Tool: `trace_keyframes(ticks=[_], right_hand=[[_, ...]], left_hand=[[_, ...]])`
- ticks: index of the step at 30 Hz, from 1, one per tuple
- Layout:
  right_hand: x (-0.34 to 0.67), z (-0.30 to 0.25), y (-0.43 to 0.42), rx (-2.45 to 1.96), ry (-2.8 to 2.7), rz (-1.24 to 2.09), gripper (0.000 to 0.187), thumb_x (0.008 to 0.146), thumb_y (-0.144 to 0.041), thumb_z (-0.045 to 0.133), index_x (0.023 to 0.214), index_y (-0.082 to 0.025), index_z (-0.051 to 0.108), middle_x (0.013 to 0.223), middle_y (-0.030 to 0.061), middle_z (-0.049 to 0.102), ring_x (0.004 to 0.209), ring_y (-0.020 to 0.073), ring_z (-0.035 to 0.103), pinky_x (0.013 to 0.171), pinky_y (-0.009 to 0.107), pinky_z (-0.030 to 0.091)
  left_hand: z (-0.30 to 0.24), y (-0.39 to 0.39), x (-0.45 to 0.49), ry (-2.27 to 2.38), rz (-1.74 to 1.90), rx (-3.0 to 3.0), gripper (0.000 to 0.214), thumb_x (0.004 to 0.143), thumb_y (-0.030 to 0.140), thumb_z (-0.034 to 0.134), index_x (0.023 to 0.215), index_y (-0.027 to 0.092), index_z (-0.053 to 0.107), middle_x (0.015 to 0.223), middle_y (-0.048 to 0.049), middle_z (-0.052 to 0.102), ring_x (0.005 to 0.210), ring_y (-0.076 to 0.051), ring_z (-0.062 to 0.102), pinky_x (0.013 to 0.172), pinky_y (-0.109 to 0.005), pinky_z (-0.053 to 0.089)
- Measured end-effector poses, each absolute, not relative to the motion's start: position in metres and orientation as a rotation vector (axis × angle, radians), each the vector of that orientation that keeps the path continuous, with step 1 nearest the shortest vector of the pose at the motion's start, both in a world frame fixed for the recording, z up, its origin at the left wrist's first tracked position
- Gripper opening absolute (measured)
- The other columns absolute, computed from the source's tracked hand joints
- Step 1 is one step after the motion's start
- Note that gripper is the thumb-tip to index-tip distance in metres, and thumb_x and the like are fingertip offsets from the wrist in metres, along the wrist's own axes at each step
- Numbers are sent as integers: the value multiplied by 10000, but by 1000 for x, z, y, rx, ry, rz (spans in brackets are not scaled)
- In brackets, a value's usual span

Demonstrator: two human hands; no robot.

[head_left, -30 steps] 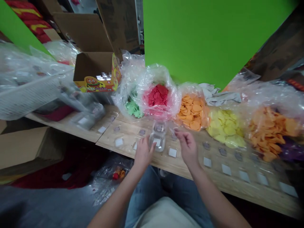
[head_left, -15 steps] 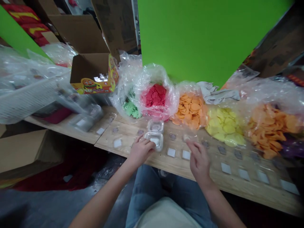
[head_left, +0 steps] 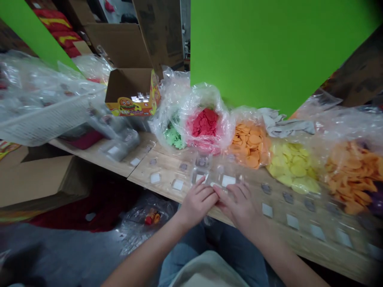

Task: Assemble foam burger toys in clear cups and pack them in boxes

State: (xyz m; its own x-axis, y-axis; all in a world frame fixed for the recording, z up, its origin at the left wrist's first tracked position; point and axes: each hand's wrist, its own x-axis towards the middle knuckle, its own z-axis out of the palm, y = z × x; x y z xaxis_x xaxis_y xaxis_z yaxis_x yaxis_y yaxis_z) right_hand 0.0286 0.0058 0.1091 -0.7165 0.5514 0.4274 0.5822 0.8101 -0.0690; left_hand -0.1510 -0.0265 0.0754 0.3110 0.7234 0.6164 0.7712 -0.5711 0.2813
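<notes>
My left hand [head_left: 199,201] and my right hand [head_left: 237,205] are close together at the front of the wooden table, fingertips almost meeting. Bent left fingers rest on the near edge of a clear plastic container [head_left: 196,176], whose hinged lid lies folded back behind it. The right fingers curl around the front and side of a second clear plastic container [head_left: 220,178], which has a white square [head_left: 228,180] showing in it. The fingertips are slightly blurred, and the palms hide what lies beneath. On both sides, more clear containers with white squares [head_left: 178,184] line the table.
Behind the containers stand plastic bags of green pieces [head_left: 173,137], red pieces [head_left: 205,122], orange discs [head_left: 249,141], yellow discs [head_left: 295,165] and more orange pieces [head_left: 354,175]. An open printed carton [head_left: 130,93] is at the back left. A green panel [head_left: 269,52] rises behind.
My right hand has moved left to beside my left hand, bringing a container next to the other one. My left hand has slid slightly right and nearer. The view has shifted a little.
</notes>
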Motion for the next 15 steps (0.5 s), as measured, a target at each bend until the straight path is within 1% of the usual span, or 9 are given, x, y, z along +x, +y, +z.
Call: trace_keyframes(ticks=[2,3,6,8,9,11,12,13,15], right_hand=[[46,101,6,-824,-2569,-170,468,840,-162,511,1299,-229,444,872,56,558,869,194,483,927,435,355],[54,96,7,-799,-2591,-176,474,844,-130,493,1305,-221,436,860,52,566,854,186,486,907,410,367],[75,79,12,-710,-2655,-192,446,859,-93,439,1283,-229,460,833,42,589,829,175,494,890,400,357],[84,71,14,-735,-2645,-248,438,862,-93,425,1265,-257,478,826,34,605,825,174,498,907,422,327],[86,69,14,-767,-2625,-284,442,862,-96,425,1265,-271,476,820,30,610,822,174,499,912,431,314],[87,68,13,-830,-2587,-340,472,860,-95,427,1286,-295,449,800,23,612,816,172,497,916,439,300],[86,68,13,-848,-2581,-355,492,859,-90,425,1300,-309,428,786,19,608,808,170,494,916,441,296],[85,69,12,-857,-2591,-361,513,857,-84,422,1310,-324,409,774,14,600,798,168,492,915,444,293],[82,70,13,-867,-2632,-354,535,851,-77,421,1314,-343,397,782,16,590,796,171,489,918,458,285]], left_hand=[[66,-26,-141,-1432,-1231,-2458,60,827,201,522,867,177,559,842,-23,606,836,-132,566,985,-409,396],[61,-26,-138,-1433,-1258,-2469,56,830,209,516,859,173,549,820,-20,595,814,-127,568,955,-384,428],[53,-26,-136,-1352,-1188,-2613,77,845,197,487,904,180,533,827,-15,591,837,-119,577,894,-311,470],[51,-28,-142,-1361,-1156,-2644,169,833,245,514,993,192,522,949,-46,599,970,-155,561,943,-354,436],[50,-29,-147,-1442,-1154,-2607,259,816,288,541,1053,190,507,1030,-77,585,1048,-186,531,972,-393,408],[48,-29,-158,-1695,-1089,-2481,463,759,353,605,1160,171,464,1187,-144,517,1182,-256,436,1008,-468,353],[45,-28,-164,-1805,-1003,-2432,513,736,352,628,1181,164,458,1254,-165,472,1233,-284,380,1017,-493,330],[41,-26,-170,-1878,-890,-2409,497,729,325,636,1171,166,474,1301,-167,437,1267,-301,335,1027,-510,307],[31,-19,-180,-1905,-691,-2414,333,757,235,603,1079,182,540,1317,-136,449,1295,-304,301,1041,-526,273]])
